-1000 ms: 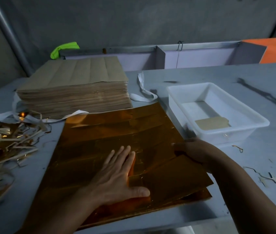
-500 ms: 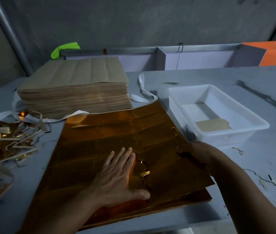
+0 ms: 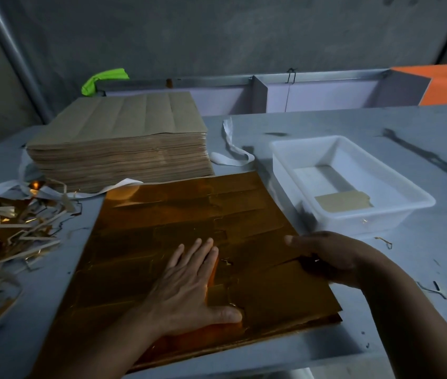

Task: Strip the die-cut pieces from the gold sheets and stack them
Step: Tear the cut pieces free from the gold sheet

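Observation:
A pile of shiny gold sheets (image 3: 178, 222) lies flat on the grey table in front of me. My left hand (image 3: 189, 285) presses flat on the top sheet with straight fingers. My right hand (image 3: 329, 255) grips a die-cut piece (image 3: 279, 291) at the sheet's right edge; a torn seam runs between the two hands. One loose piece (image 3: 342, 203), brown side up, lies in the white tray (image 3: 397, 214) to the right.
A thick stack of brown sheets (image 3: 123, 143) stands at the back left. Gold and brown offcut strips (image 3: 8, 233) are heaped at the left. A white strap (image 3: 230, 149) lies behind the gold pile. Small scraps (image 3: 441, 291) dot the table at the right.
The die-cut piece has torn away from the sheet along a seam by my left thumb. My right hand has shifted along the right edge; my left hand stays pressed in place.

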`<move>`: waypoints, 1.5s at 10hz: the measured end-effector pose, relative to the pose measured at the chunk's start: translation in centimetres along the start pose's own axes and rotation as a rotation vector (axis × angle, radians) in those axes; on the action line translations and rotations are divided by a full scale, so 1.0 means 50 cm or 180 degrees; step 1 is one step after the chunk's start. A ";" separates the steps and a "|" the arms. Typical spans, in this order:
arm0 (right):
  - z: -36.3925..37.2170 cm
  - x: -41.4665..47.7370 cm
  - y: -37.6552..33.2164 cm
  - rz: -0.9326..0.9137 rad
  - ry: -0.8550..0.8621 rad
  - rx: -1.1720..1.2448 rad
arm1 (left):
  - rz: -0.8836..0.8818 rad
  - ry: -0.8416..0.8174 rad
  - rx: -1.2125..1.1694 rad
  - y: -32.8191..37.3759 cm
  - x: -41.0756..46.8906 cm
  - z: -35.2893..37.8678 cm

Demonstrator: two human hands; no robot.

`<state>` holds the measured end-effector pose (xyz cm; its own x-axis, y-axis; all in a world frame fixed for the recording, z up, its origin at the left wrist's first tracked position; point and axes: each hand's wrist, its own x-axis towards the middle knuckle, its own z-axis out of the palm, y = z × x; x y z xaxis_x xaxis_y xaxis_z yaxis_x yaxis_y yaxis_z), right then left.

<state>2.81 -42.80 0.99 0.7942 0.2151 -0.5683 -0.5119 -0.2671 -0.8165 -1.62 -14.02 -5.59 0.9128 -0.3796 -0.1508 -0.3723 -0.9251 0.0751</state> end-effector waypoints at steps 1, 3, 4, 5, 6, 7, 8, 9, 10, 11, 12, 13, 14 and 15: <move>0.000 -0.013 0.005 0.0031 -0.0169 -0.0315 | 0.0007 0.0015 -0.0023 0.000 0.000 -0.001; 0.023 -0.008 0.003 0.0059 0.0119 -0.0371 | 0.0019 0.0037 -0.0016 0.004 0.000 -0.005; 0.042 -0.004 0.001 0.0035 0.0429 -0.0585 | 0.0017 0.0040 -0.0006 0.003 -0.001 -0.006; 0.060 -0.002 0.003 -0.0042 0.0718 -0.0834 | 0.0002 0.0052 0.0020 0.002 0.000 -0.005; 0.074 0.000 0.009 -0.0227 0.1013 -0.1436 | -0.0004 0.0069 0.0019 0.001 0.001 -0.002; 0.075 0.001 0.014 -0.0378 0.1186 -0.1679 | 0.0002 0.0067 0.0017 -0.001 0.002 -0.001; 0.070 -0.001 0.019 -0.0482 0.1232 -0.1660 | 0.0012 0.0096 0.0051 -0.003 0.002 0.003; 0.064 -0.002 0.029 -0.0521 0.1236 -0.1258 | -0.0001 0.0104 0.0041 -0.005 0.003 0.006; 0.053 -0.001 0.032 -0.0425 0.1140 -0.0768 | -0.0019 0.0090 0.0073 -0.004 0.004 0.005; 0.042 0.000 0.034 -0.0297 0.1011 -0.0343 | -0.0038 0.0065 0.0115 0.000 0.005 0.002; 0.033 0.000 0.031 -0.0210 0.0940 -0.0143 | -0.0032 0.0057 0.0101 0.001 0.004 0.000; 0.023 0.002 0.024 -0.0211 0.0917 0.0126 | -0.0017 0.0042 0.0080 0.000 0.001 -0.002; 0.017 0.003 0.015 -0.0209 0.0947 0.0160 | -0.0007 0.0010 0.0091 0.001 -0.001 -0.006; 0.007 0.001 0.008 -0.0172 0.1009 0.0064 | -0.0011 -0.0038 0.0100 0.003 -0.001 -0.009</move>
<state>2.52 -42.56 0.61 0.8813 -0.0758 -0.4665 -0.4700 -0.2439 -0.8483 -1.63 -14.15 -5.16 0.9121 -0.3763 -0.1629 -0.3743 -0.9263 0.0437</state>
